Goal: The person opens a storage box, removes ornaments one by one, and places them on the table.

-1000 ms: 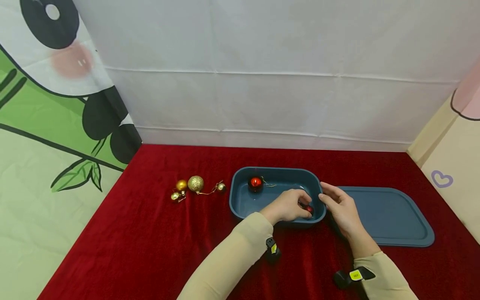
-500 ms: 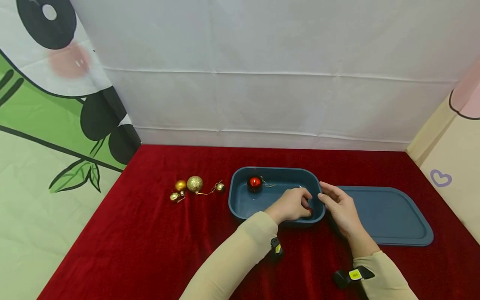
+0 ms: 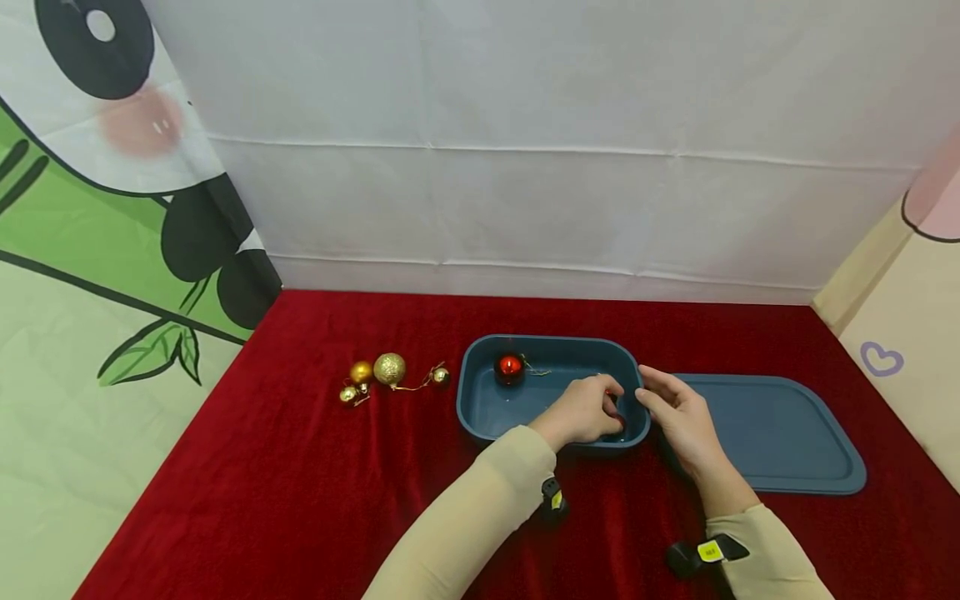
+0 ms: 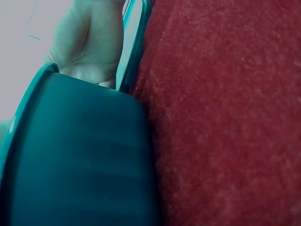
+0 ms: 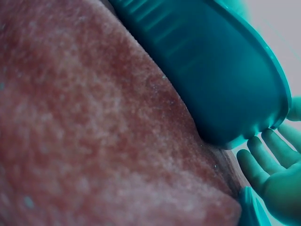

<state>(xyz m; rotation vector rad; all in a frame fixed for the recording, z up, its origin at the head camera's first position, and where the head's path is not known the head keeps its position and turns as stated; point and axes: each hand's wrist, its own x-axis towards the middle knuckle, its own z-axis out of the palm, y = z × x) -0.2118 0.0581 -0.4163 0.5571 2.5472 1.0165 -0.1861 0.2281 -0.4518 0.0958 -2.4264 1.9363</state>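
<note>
My left hand point(image 3: 577, 410) reaches over the near wall into the blue box point(image 3: 471, 408), at its right end. Its curled fingers grip a dark red Christmas bauble point(image 3: 618, 424), mostly hidden behind them. Another shiny red bauble point(image 3: 510, 367) with a gold string lies at the box's left end. My right hand point(image 3: 686, 425) rests at the box's right end, thumb at the rim. In the right wrist view its fairly straight fingers point(image 5: 277, 148) touch the outer wall under the rim. The left wrist view shows the box's outer wall point(image 4: 84, 150) and, beyond it, the right hand.
Several gold baubles, among them a glittery one point(image 3: 390, 368), lie on the red cloth point(image 3: 300, 500) left of the box. A flat blue lid point(image 3: 780, 433) lies right of the box, beside the right hand. A white backdrop point(image 3: 525, 208) rises behind.
My left hand has shifted slightly right and closed further over the red bauble, which now shows less. The right hand stays at the box's right end.
</note>
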